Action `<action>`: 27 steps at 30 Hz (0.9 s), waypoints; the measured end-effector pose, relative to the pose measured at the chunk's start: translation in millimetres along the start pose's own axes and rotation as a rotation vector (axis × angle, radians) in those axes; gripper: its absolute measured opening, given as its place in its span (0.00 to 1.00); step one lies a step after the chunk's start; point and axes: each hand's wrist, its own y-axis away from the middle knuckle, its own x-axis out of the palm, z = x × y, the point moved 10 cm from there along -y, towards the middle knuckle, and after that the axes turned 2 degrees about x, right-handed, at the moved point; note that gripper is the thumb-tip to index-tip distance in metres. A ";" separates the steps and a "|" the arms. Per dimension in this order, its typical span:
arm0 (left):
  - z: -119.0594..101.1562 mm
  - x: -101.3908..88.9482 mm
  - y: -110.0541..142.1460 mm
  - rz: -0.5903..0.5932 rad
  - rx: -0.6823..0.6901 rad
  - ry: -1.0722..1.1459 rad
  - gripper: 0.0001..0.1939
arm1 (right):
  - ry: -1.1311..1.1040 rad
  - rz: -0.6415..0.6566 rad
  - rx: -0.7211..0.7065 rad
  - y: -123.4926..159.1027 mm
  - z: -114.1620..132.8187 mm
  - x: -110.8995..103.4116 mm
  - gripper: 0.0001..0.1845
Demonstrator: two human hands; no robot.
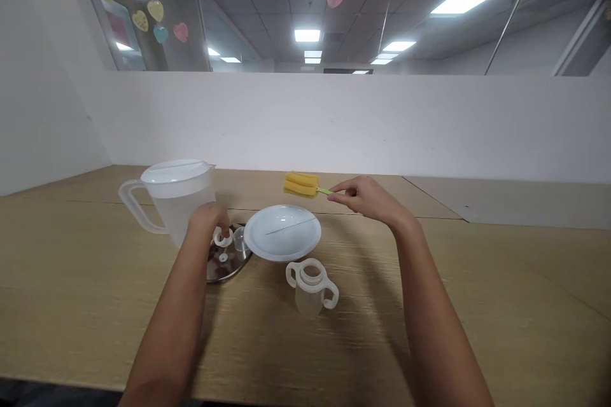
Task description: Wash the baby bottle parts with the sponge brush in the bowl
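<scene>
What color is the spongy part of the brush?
The spongy part is yellow; it shows best in the head view.

Spongy-looking foam brush (300, 184), glossy bowl (286, 245), polished metal tray (233, 264), cloudy plastic pitcher (172, 211) and two-handled cup (309, 300), wood-grained worktop (525, 292).

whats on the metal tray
The metal tray holds a clear cup and a small white piece; the left hand is at a white ring. The left forearm hides the tray's left side.
</scene>
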 end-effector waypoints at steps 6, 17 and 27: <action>-29.9 -21.7 22.2 -0.020 0.074 0.062 0.37 | -0.005 -0.011 0.000 -0.3 1.5 -2.5 0.18; -147.9 49.0 13.6 -0.051 0.519 -0.198 0.25 | 0.003 -0.004 0.022 0.0 -1.6 -0.7 0.18; -165.9 37.8 50.3 -0.001 0.619 -0.213 0.19 | 0.010 -0.009 0.001 -0.2 0.4 -0.8 0.19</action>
